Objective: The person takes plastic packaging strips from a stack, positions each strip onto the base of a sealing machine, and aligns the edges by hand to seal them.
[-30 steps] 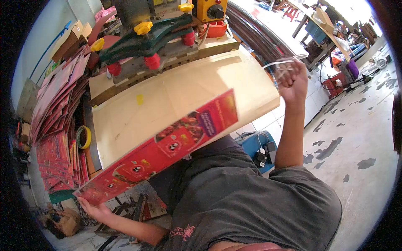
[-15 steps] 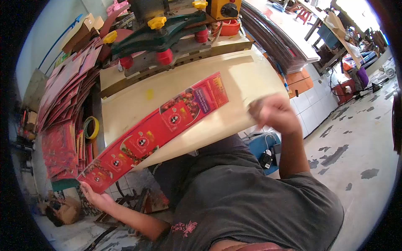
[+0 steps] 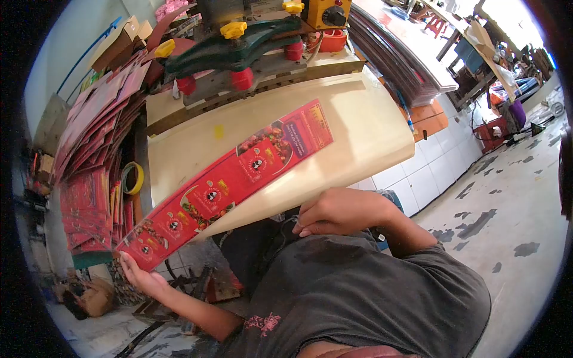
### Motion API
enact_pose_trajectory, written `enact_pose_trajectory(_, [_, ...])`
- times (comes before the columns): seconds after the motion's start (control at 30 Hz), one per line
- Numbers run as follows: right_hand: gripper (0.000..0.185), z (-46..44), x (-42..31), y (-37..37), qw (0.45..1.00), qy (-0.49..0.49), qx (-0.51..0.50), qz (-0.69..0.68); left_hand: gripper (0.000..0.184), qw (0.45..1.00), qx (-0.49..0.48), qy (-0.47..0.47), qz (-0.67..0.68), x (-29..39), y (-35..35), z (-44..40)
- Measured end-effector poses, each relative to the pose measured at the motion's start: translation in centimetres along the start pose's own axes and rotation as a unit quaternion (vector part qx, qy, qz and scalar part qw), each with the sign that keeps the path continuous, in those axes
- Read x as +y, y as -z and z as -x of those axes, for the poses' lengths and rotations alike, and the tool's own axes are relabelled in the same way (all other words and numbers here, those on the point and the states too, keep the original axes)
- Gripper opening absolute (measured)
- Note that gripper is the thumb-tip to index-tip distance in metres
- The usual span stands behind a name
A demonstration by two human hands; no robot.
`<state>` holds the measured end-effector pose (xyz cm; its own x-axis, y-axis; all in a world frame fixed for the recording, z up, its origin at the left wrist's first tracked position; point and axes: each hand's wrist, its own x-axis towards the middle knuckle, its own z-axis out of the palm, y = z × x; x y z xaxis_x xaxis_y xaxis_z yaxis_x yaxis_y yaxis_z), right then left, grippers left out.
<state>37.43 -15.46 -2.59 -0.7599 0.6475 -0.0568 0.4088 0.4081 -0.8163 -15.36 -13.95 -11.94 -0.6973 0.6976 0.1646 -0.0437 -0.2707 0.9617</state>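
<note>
A long red printed sheet (image 3: 221,188) slants across the cream work surface (image 3: 358,119), its lower left end past the edge. My left hand (image 3: 142,279) grips that lower corner between thumb and fingers. Over my lap, near the front of my dark shirt, my right hand (image 3: 340,212) is closed with its fingertips together; whatever it pinches, if anything, is too small to name. Behind the surface stands a machine with a dark green clamp bar (image 3: 239,51), yellow knobs and red feet.
Stacks of red printed sheets (image 3: 89,203) and a yellow tape roll (image 3: 132,178) are at the left. A pile of flat sheets (image 3: 400,59) lies at the upper right. A yellow control box (image 3: 326,13) is at the top. A person (image 3: 92,296) shows at the lower left.
My right hand has come from the right side down and inward to my lap; the clear strip seen near it earlier no longer shows. The red sheet now lies flatter on the surface.
</note>
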Motion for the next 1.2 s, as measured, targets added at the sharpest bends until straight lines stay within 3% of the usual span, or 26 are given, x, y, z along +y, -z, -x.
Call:
enact_pose_trajectory(0.07, [0.027, 0.0, 0.1, 0.0, 1.000, 0.007, 0.014, 0.005, 0.061, 1.000, 0.005, 0.001, -0.011, -0.3, 0.2, 0.0])
enact_pose_trajectory(0.13, [0.030, 0.1, -0.4, 0.3, 1.000, 0.000, -0.001, 0.005, 0.049, 1.000, -0.019, 0.003, 0.001, -0.1, -0.2, 0.2])
enact_pose_trajectory(0.4, [0.042, 0.3, -0.9, 0.7, 0.998, -0.056, 0.019, 0.020, 0.045, 0.999, 0.000, 0.040, 0.005, 1.0, -2.0, 2.2])
enact_pose_trajectory(0.47, [0.033, 0.7, -0.3, 1.4, 0.995, 0.004, 0.102, 0.016, 0.044, 0.999, 0.003, 0.045, 0.010, 0.9, -2.1, 2.4])
enact_pose_trajectory(0.5, [0.033, 1.2, -0.5, 2.3, 0.995, 0.004, 0.102, 0.017, 0.044, 0.998, -0.046, 0.047, 0.005, 0.8, -2.1, 2.4])
enact_pose_trajectory(0.53, [0.030, 1.8, -1.0, 3.5, 0.985, -0.037, 0.168, 0.020, 0.044, 0.994, -0.095, 0.047, 0.001, 0.7, -2.2, 2.4])
enact_pose_trajectory(0.63, [0.021, 3.6, 0.4, 6.6, 0.916, -0.117, 0.382, 0.034, 0.046, 0.990, -0.120, 0.038, -0.058, 2.0, -4.7, 3.6])
enact_pose_trajectory(0.7, [0.022, 4.7, 3.1, 8.2, 0.843, -0.156, 0.497, 0.131, 0.047, 0.984, -0.150, 0.044, -0.080, 2.0, -5.8, 3.7])
enact_pose_trajectory(0.83, [0.026, 7.0, 8.6, 9.0, 0.730, -0.258, 0.558, 0.298, 0.050, 0.955, -0.233, 0.049, -0.177, 2.6, -8.6, 4.0])
enact_pose_trajectory(0.87, [0.026, 7.4, 9.8, 9.1, 0.730, -0.258, 0.558, 0.298, 0.050, 0.955, -0.233, 0.049, -0.176, 2.9, -9.6, 4.2])
enact_pose_trajectory(1.0, [0.028, 7.7, 12.7, 8.4, 0.748, -0.294, 0.553, 0.219, 0.056, 0.918, -0.251, -0.035, -0.304, 3.7, -13.3, 5.1])
enact_pose_trajectory(1.07, [0.025, 7.4, 12.5, 8.2, 0.721, -0.304, 0.581, 0.222, 0.050, 0.874, -0.226, -0.089, -0.421, 4.2, -14.3, 5.2])
enact_pose_trajectory(1.1, [0.025, 7.3, 12.6, 8.2, 0.721, -0.303, 0.582, 0.221, 0.050, 0.874, -0.225, -0.090, -0.421, 4.2, -14.5, 4.9])
enact_pose_trajectory(1.17, [0.021, 7.1, 12.8, 8.1, 0.711, -0.284, 0.593, 0.250, 0.041, 0.867, -0.162, -0.201, -0.426, 4.6, -14.4, 4.2])
enact_pose_trajectory(1.2, [0.021, 7.0, 12.7, 8.0, 0.715, -0.281, 0.591, 0.247, 0.041, 0.866, -0.157, -0.200, -0.430, 4.8, -14.6, 4.3])
